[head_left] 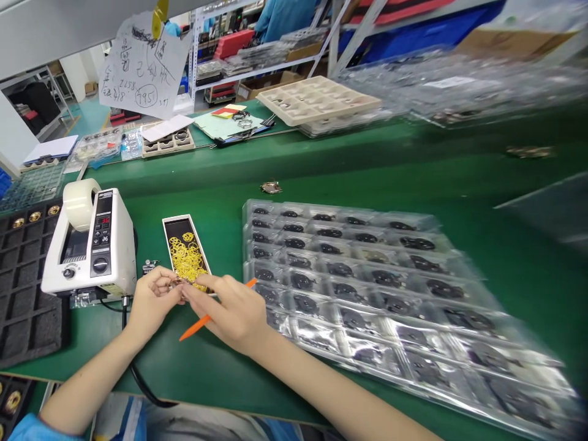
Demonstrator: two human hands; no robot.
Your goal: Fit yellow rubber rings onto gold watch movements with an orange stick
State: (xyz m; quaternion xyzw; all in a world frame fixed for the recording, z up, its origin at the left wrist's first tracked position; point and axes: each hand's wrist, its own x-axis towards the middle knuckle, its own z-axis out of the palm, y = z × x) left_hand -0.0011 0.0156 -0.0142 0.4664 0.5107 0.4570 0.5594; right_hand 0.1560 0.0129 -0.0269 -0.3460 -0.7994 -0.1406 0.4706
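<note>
In front of my body, my left hand (156,297) is closed in a pinch around a small shiny metal part (176,282), mostly covered by fingers. My right hand (236,309) meets it from the right, thumb and forefinger at the same part. An orange pointed stick (196,327) lies across the right palm, held by the other fingers, its tip toward the lower left. Just beyond both hands is a white-rimmed box (166,228) of small yellow rings (186,254). A small metal fitting (149,266) sits beside my left hand.
A white tape dispenser (117,229) stands at left, beside a black compartment tray (18,300). Clear blister trays (316,334) with dark parts cover the right side. Behind lie a loose metal piece (271,187), a clipboard (229,125) and a beige tray (316,101).
</note>
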